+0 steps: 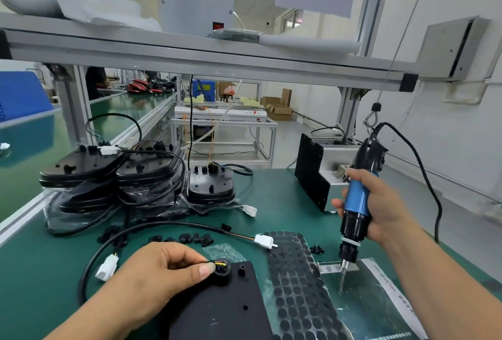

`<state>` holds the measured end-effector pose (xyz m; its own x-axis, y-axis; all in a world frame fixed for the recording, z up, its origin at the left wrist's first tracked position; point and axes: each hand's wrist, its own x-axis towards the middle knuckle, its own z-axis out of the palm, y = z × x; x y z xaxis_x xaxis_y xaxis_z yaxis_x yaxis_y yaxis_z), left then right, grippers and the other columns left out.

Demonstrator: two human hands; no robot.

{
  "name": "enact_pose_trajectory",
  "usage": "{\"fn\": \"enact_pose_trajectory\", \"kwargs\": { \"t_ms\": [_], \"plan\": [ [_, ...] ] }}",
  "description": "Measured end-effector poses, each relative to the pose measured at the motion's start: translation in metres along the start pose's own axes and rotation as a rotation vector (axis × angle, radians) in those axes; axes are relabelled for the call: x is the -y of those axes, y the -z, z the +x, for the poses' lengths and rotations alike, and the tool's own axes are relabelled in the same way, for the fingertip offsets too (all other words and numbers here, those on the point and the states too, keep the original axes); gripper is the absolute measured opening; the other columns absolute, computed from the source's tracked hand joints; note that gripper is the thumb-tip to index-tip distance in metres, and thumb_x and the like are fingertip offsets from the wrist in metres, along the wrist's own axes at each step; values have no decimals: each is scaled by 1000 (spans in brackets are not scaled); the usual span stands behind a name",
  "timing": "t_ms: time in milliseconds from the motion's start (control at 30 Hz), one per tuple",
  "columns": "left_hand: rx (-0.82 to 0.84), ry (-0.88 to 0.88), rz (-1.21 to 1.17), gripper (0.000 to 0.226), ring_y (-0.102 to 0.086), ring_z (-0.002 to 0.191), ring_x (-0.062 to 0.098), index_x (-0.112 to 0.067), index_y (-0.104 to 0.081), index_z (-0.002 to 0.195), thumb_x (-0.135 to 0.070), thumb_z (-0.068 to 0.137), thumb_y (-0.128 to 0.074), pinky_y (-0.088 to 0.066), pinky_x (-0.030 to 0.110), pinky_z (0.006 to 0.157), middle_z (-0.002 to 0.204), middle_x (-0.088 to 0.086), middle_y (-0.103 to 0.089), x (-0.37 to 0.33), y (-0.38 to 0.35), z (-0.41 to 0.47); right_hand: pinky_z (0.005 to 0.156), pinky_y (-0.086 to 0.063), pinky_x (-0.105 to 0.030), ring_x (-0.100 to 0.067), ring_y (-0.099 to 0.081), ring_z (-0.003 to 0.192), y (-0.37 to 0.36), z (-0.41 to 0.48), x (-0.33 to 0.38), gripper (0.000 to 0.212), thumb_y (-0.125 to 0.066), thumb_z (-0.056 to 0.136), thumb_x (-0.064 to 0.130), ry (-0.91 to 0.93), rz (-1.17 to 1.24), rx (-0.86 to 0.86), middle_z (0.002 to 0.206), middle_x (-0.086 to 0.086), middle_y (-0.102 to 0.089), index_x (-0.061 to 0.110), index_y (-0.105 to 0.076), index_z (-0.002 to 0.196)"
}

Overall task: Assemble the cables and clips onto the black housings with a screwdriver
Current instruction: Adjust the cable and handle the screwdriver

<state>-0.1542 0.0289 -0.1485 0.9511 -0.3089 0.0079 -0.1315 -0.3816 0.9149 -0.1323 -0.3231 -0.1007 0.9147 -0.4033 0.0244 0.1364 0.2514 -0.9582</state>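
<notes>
A black housing [225,309] lies flat at the near edge of the green bench. My left hand [157,271] pinches a black cable grommet [223,271] with coloured wires at the housing's top left corner. The black cable [173,227] loops away to two white connectors [265,241]. My right hand [380,212] grips the blue and black electric screwdriver [355,204] upright, its bit tip touching a plastic-covered sheet to the right of the housing. Small black clips [190,238] lie scattered behind my left hand.
Stacks of finished black housings [114,168] with cables stand at the back left. A sheet of black round pads [298,285] lies beside the housing. A grey and black screw feeder box [317,174] sits at the back right. Loose screws [317,249] lie near the pads.
</notes>
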Motion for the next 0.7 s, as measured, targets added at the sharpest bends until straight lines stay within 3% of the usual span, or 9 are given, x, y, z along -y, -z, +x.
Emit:
{"fn": "enact_pose_trajectory", "kwargs": {
  "t_ms": [167,300,467,600,700],
  "plan": [
    [-3,7,-9,40,-60,67,5,-34,-77,80,-64,54,-80,-45,24,73,80,2,-74,-2,-1,-4,49,-55,-31,-27,-67,57,-3,1,2,60,-77,56,55,57,-57,19,58,-9,-62,17,-55,97],
    [-6,7,-19,36,-60,70,11,-32,-77,80,-58,56,-78,-48,31,76,84,8,-73,-3,-3,-6,53,-52,-32,-23,-59,55,1,3,-3,52,-72,71,59,74,-117,-104,75,-7,-57,19,-59,101],
    [-25,11,14,22,-62,69,4,-34,-76,79,-50,64,-77,-49,23,74,82,0,-74,-5,-3,-10,52,-51,-33,-23,-54,56,2,7,-5,73,-73,72,58,106,-108,-189,79,-11,-53,11,-48,121],
    [-10,-10,34,18,-61,65,-3,-37,-75,78,-51,66,-76,-45,12,65,79,-6,-73,-6,-3,-12,52,-50,-33,-24,-57,64,9,7,-14,64,-68,77,59,26,-132,-239,86,-13,-57,10,-52,114],
    [7,-22,30,23,-60,65,-3,-37,-76,79,-54,64,-75,-45,11,64,79,-7,-73,-6,-3,-13,52,-49,-33,-24,-53,63,14,9,-18,57,-67,76,61,-15,-137,-264,81,-9,-52,12,-56,103]
  ]
}}
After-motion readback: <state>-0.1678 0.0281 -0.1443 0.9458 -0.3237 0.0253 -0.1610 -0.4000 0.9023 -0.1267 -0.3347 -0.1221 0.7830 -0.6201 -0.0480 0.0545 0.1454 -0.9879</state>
